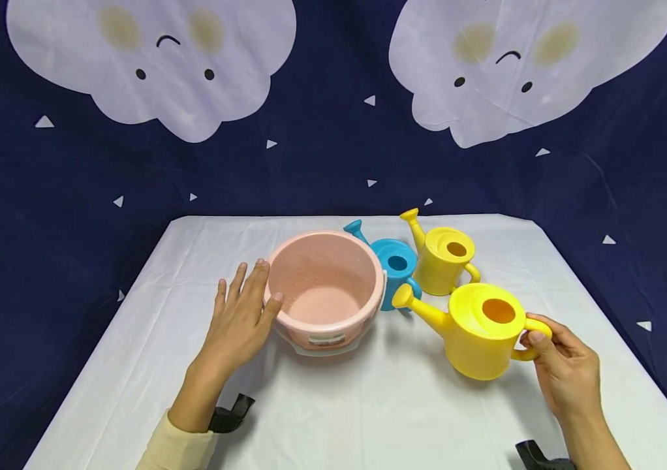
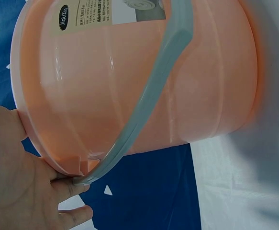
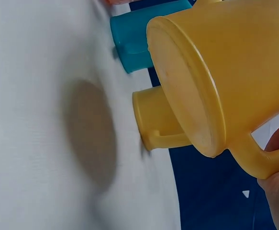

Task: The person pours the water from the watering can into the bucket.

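Note:
My right hand (image 1: 568, 365) grips the handle of a yellow watering can (image 1: 477, 346), which is held above the table with its spout toward the left. From the right wrist view, the underside of this watering can (image 3: 192, 91) shows, and its shadow falls on the cloth. On the left, my left hand (image 1: 239, 320) touches the rim of a pink bucket (image 1: 324, 307) with its fingers extended. In the left wrist view the hand (image 2: 19, 177) lies against the bucket's rim, beside the end of the grey carrying handle (image 2: 144, 105).
Right behind the bucket stands a blue watering can (image 1: 398, 254), partly hidden by it. A second yellow watering can (image 1: 442, 267) stands farther back to its right. White cloth covers the table (image 1: 333, 418). A dark blue backdrop (image 1: 333, 163) with clouds hangs behind.

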`<state>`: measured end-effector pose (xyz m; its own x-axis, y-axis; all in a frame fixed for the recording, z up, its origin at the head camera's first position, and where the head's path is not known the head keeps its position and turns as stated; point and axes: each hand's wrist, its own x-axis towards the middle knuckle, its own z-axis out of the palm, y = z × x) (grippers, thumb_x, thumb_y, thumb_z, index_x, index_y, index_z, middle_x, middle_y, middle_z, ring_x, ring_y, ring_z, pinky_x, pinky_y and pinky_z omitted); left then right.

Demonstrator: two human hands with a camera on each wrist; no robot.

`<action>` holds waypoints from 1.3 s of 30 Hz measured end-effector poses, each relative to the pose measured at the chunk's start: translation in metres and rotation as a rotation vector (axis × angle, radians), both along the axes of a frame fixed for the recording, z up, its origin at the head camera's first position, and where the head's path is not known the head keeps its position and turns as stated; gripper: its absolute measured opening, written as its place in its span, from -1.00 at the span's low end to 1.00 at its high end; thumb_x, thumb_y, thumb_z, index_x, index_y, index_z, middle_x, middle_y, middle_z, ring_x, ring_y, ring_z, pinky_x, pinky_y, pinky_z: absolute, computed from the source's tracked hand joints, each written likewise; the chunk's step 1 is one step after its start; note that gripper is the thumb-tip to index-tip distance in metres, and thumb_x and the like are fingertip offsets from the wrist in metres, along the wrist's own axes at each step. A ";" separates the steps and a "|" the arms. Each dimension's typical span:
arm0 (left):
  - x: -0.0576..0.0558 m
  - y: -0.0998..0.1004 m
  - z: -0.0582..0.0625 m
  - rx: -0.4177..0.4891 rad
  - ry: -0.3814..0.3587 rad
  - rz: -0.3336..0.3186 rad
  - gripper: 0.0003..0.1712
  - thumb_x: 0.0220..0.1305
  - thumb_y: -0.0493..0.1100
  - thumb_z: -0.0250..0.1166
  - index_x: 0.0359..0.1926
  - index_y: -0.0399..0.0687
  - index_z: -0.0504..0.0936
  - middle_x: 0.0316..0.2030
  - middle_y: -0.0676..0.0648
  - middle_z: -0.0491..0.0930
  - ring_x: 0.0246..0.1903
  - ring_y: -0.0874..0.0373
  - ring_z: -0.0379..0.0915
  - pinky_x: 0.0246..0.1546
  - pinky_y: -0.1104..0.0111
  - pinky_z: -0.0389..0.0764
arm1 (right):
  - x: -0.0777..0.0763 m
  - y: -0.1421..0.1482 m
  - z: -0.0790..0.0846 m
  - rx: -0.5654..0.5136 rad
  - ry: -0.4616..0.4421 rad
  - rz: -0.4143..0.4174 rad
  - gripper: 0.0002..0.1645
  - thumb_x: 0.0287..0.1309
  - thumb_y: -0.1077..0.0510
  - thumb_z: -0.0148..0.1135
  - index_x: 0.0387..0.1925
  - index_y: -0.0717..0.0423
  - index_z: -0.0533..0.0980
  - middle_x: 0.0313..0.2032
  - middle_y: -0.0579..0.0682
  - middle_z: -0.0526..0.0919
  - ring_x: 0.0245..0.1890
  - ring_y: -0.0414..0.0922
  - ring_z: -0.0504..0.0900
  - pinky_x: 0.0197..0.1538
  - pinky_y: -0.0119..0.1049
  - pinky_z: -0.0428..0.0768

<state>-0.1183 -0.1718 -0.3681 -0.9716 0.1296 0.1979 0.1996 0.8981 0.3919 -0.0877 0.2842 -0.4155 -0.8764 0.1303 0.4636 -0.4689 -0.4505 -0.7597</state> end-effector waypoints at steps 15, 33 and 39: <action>-0.001 0.001 -0.001 0.007 0.003 -0.003 -0.26 0.45 0.23 -0.26 0.49 -0.02 -0.10 0.49 -0.08 -0.06 0.50 -0.08 -0.38 0.42 -0.14 -0.38 | 0.012 -0.004 -0.015 0.039 -0.031 0.036 -0.61 0.21 0.62 -0.22 0.03 0.61 0.40 -0.28 0.15 0.69 -0.27 -0.11 0.65 -0.23 -0.40 0.65; -0.001 0.001 -0.001 0.010 0.005 0.001 -0.26 0.45 0.23 -0.26 0.49 -0.03 -0.09 0.49 -0.08 -0.07 0.50 -0.10 -0.37 0.41 -0.15 -0.38 | 0.024 -0.006 -0.026 0.143 -0.132 0.002 -0.59 0.22 0.59 -0.16 0.05 0.47 0.47 -0.27 0.01 0.71 -0.26 -0.20 0.63 -0.17 -0.48 0.61; -0.001 0.001 -0.001 0.007 0.001 0.001 -0.25 0.45 0.23 -0.27 0.49 -0.03 -0.10 0.49 -0.08 -0.07 0.50 -0.10 -0.38 0.41 -0.15 -0.38 | 0.025 -0.008 -0.027 0.180 -0.153 -0.018 -0.60 0.22 0.58 -0.14 0.05 0.50 0.45 -0.28 -0.02 0.70 -0.27 -0.22 0.62 -0.17 -0.49 0.60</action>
<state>-0.1189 -0.1707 -0.3690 -0.9716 0.1270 0.1997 0.1989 0.8957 0.3977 -0.0623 0.2767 -0.4425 -0.9365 0.0734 0.3429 -0.3489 -0.2938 -0.8899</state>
